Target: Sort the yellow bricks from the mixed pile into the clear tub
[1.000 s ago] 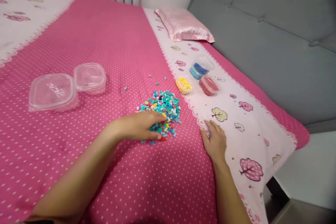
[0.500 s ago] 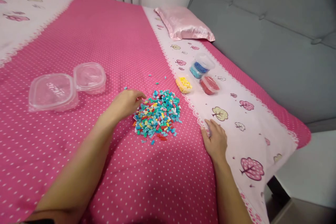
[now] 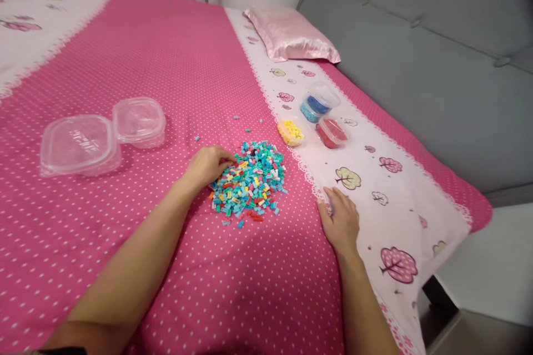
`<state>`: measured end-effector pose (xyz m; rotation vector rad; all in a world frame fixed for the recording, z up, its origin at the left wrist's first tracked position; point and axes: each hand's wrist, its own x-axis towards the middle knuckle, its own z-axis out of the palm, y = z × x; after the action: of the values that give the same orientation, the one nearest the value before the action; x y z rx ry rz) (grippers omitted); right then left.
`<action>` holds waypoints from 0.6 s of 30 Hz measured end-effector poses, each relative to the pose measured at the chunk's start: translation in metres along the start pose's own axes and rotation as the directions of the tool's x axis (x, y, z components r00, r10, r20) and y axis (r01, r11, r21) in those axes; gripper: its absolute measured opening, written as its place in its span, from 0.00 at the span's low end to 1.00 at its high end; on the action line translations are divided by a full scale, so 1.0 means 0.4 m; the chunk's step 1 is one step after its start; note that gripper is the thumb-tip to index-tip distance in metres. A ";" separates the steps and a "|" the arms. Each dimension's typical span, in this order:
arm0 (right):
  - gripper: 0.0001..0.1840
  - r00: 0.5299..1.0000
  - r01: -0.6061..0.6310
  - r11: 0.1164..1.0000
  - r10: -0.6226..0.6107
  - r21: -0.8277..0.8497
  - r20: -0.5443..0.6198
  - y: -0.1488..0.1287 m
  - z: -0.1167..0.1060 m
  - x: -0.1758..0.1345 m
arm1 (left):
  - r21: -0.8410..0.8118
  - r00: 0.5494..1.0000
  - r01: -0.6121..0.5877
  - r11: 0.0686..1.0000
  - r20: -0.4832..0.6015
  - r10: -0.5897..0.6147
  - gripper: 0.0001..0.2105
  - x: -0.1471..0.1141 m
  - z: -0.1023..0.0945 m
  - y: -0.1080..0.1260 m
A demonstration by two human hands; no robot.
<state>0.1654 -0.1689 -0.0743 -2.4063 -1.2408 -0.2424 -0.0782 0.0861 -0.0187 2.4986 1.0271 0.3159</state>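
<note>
A heap of small coloured building bricks (image 3: 254, 180), mostly teal and blue with some red, yellow and white, lies on the pink dotted bedspread (image 3: 233, 288). My left hand (image 3: 208, 165) reaches to the upper left edge of this heap. Its fingers are bent and drawn together among the bricks; what is between the fingertips is hidden. To the right of the heap, my right hand (image 3: 342, 219) rests on the white printed band of the bedspread, fingers stretched out and holding nothing.
Beyond the heap stand small clear tubs of yellow (image 3: 290, 133), red (image 3: 331, 133) and blue bricks (image 3: 317, 104). Two clear lidded containers (image 3: 79, 144) (image 3: 139, 121) sit at the left. A pink pillow (image 3: 293, 36) lies by the grey padded headboard (image 3: 416, 77). A few stray bricks lie behind the heap.
My left hand has moved slightly right and down, its fingers now further into the heap's edge. The right hand stays where it was. The view has shifted a little.
</note>
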 end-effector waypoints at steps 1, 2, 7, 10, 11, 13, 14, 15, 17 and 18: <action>0.27 1.000 0.001 1.000 -0.001 0.000 0.001 0.000 0.000 0.000 | -0.011 1.000 0.009 1.000 -0.004 -0.009 0.14 0.000 0.001 0.001; 0.27 1.000 0.002 1.000 -0.002 0.000 0.000 0.000 0.000 0.000 | -0.025 1.000 0.017 1.000 -0.010 -0.017 0.13 0.001 0.003 0.001; 0.27 1.000 0.004 1.000 -0.004 -0.002 0.001 0.001 0.001 0.001 | -0.167 0.996 0.060 0.984 -0.056 -0.070 0.10 0.007 0.012 -0.005; 0.27 1.000 0.002 1.000 -0.002 -0.003 0.005 0.001 0.001 0.001 | -0.315 0.987 0.100 0.944 -0.091 -0.135 0.06 0.012 0.010 -0.012; 0.28 1.000 0.002 1.000 -0.002 -0.003 0.004 0.000 0.001 0.001 | -0.373 0.982 0.113 0.921 -0.102 -0.162 0.05 0.014 0.008 -0.013; 0.28 1.000 0.003 1.000 -0.003 -0.004 0.003 0.000 0.001 0.001 | -0.499 0.969 0.135 0.856 -0.116 -0.220 0.02 0.016 0.002 -0.010; 0.28 1.000 0.003 1.000 -0.003 -0.005 0.003 0.000 0.001 0.001 | -0.566 0.961 0.144 0.812 -0.116 -0.251 0.01 0.016 -0.001 -0.007; 0.28 1.000 0.002 1.000 -0.002 -0.005 0.003 0.000 0.000 0.001 | -0.633 0.953 0.151 0.759 -0.112 -0.282 0.02 0.016 -0.004 -0.002; 0.28 1.000 0.003 1.000 -0.002 -0.004 0.003 0.000 0.000 0.002 | -0.758 0.936 0.161 0.632 -0.086 -0.342 0.02 0.013 -0.010 0.009; 0.28 1.000 0.003 1.000 -0.003 -0.004 0.002 0.000 0.000 0.002 | -0.811 0.928 0.168 0.560 -0.062 -0.367 0.03 0.011 -0.012 0.016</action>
<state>0.1659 -0.1684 -0.0740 -2.4090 -1.2463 -0.2436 -0.0730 0.0867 -0.0112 1.4745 1.0238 0.7840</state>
